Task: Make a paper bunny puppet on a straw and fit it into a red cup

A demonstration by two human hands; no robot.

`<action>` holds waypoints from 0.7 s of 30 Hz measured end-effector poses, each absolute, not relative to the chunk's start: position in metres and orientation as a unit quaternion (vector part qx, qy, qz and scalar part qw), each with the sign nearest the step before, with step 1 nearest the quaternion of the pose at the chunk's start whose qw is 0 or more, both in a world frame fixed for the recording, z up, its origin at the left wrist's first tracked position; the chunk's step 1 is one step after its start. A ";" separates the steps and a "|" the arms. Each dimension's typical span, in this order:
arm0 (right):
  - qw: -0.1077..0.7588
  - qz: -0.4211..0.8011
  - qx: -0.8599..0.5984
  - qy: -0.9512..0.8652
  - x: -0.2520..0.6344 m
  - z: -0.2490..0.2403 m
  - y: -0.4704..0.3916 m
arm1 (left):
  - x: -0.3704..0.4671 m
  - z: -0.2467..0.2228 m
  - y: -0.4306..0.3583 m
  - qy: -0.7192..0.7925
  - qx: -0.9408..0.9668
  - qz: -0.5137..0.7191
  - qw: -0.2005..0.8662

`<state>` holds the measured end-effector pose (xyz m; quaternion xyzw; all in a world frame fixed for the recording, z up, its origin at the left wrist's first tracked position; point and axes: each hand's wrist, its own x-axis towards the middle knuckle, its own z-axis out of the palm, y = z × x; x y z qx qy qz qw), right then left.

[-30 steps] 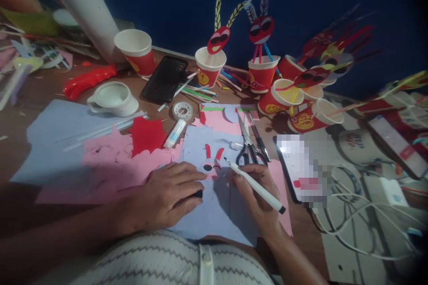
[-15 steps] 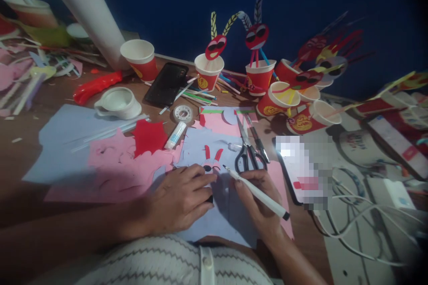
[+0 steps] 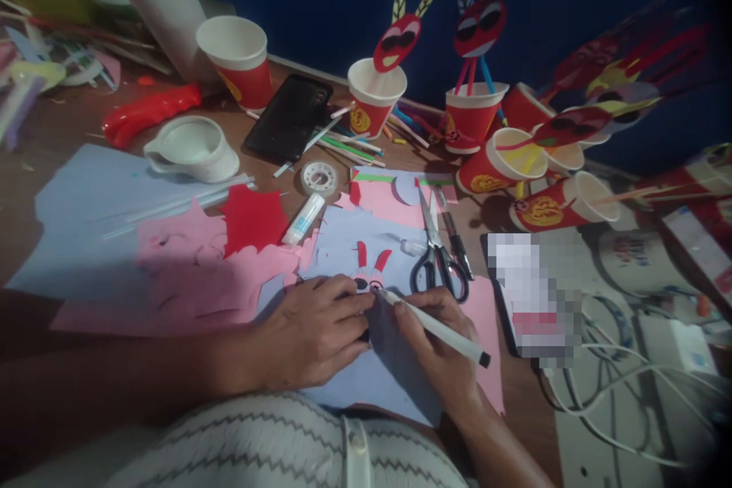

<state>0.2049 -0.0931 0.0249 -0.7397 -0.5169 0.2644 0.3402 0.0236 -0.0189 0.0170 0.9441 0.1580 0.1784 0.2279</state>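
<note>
My right hand [image 3: 443,335] holds a white marker [image 3: 438,326] with a black end, its tip on a small paper face [image 3: 366,276] with red ear-like strips and a dark eye. My left hand [image 3: 317,332] rests beside the face, fingers curled and the fingertips at its lower edge. A small black piece [image 3: 364,335], which looks like the marker's cap, peeks out from under those fingers. The face lies on a light blue sheet [image 3: 394,389], partly covered by my left hand. Black-handled scissors [image 3: 438,259] and a black pen [image 3: 456,242] lie just beyond my right hand.
Red paper cups [image 3: 377,103] with paper-faced straw figures stand at the back. A glue stick [image 3: 304,219], tape roll [image 3: 319,178], white cup [image 3: 191,149], black phone [image 3: 289,118] and pink scraps [image 3: 217,282] lie around. A lit phone [image 3: 529,290] and cables [image 3: 623,354] are at right.
The marker tip has moved left and down onto the paper face, with my right hand following. My left hand stays nearly in place. The view has tilted down, closer to the table.
</note>
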 end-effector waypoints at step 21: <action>0.333 0.230 -0.724 -0.559 0.206 0.022 -0.093 | 0.025 0.016 -0.021 0.168 0.942 0.184 0.224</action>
